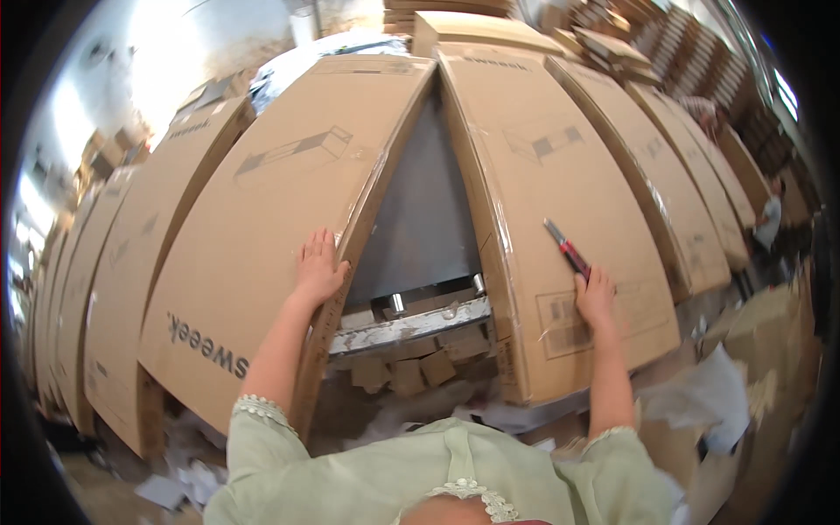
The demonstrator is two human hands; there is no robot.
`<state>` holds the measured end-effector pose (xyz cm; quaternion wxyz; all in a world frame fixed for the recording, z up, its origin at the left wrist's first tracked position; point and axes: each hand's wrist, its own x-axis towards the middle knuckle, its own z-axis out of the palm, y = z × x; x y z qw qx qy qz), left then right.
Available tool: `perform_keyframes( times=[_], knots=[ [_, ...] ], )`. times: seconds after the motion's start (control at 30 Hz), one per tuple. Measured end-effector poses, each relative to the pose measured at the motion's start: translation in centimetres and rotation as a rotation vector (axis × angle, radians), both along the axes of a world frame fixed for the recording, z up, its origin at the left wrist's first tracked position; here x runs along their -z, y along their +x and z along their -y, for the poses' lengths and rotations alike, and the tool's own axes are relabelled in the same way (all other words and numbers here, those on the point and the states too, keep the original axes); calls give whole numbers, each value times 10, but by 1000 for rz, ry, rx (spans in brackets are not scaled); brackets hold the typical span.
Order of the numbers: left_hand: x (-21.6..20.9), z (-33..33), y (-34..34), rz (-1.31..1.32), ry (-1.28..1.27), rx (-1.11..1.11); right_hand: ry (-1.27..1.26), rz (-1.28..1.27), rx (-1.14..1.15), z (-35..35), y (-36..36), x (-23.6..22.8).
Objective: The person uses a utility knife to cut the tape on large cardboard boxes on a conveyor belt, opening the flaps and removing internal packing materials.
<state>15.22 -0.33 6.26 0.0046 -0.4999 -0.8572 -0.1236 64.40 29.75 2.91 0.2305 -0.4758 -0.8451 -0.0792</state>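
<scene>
My left hand (320,269) lies with its fingers apart on the right edge of a large flat cardboard carton (254,201), which has a line drawing of a frame on its top. In my right hand (597,294) is a red and black utility knife (569,249), its metal end pointing away from me to the upper left. The knife is over a second long carton (560,184), also printed with a drawing. Clear tape runs along the facing edges of both cartons. Between them a wedge-shaped gap shows a dark grey surface (420,210).
At the near end of the gap is a worn pale rail (411,325) with metal rollers (397,304). More flat cartons (131,254) line up on both sides. Cardboard scraps (407,374) and grey wrapping sheet (700,398) litter the floor. Another person (768,219) is at the far right.
</scene>
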Motion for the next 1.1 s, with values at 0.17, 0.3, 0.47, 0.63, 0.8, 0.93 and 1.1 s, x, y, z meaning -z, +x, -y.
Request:
perform_keyframes(
  times=[0.17, 0.3, 0.47, 0.63, 0.8, 0.93, 1.1],
  knots=[
    [11, 17, 77, -125, 319, 95, -65, -229, -176, 31, -1, -17],
    [-1, -1, 202, 622, 128, 271, -242, -542, -44, 72, 9, -27],
    [0, -38, 267, 806, -189, 898, -224, -746, 226, 146, 35, -36],
    [38, -71, 280, 671, -170, 1303, 46, -421, 311, 199, 36, -26],
    [46, -84, 287, 448, -129, 1438, -9, -741, 466, 171, 40, -7],
    [51, -93, 305, 501, -214, 1451, -53, -855, 482, 162, 57, 12],
    [67, -145, 381, 556, -142, 1400, -30, -774, 475, 88, 112, 13]
  ],
)
